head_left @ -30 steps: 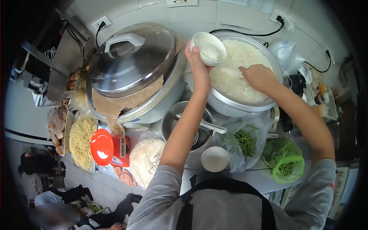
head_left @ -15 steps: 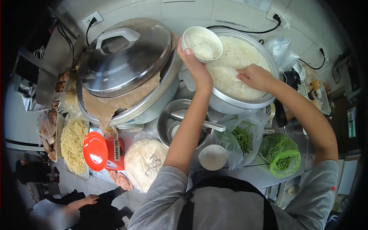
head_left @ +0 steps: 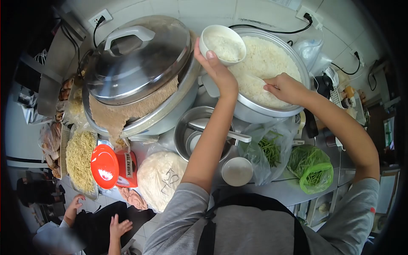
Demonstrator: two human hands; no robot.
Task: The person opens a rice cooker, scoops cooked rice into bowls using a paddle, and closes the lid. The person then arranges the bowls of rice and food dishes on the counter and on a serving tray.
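My left hand (head_left: 219,72) grips a white bowl (head_left: 236,62) that has rice in it, tilted beside the rim of a large metal rice pot (head_left: 261,111). Cooked rice (head_left: 272,57) fills much of that pot. Closed fingers of my right hand (head_left: 285,89) hold the handle end of a whitish rice paddle (head_left: 255,79), its blade down against the rice and hard to tell apart from it. Below my left forearm is a metal pot (head_left: 180,131) with a white-handled utensil (head_left: 238,136) lying across it.
At left stands a big cooker with a steel lid (head_left: 140,63) over a brown cloth (head_left: 144,106). Nearer are noodles (head_left: 80,159), a red scale (head_left: 105,166), a full plastic bag (head_left: 161,178), a small bowl (head_left: 237,171) and bagged greens (head_left: 312,170). Another person's hands (head_left: 120,227) show lower left.
My hands stay almost in place, with the paddle still in the rice and the bowl slightly higher in view. At lower left, the other person's two hands have lifted and spread apart.
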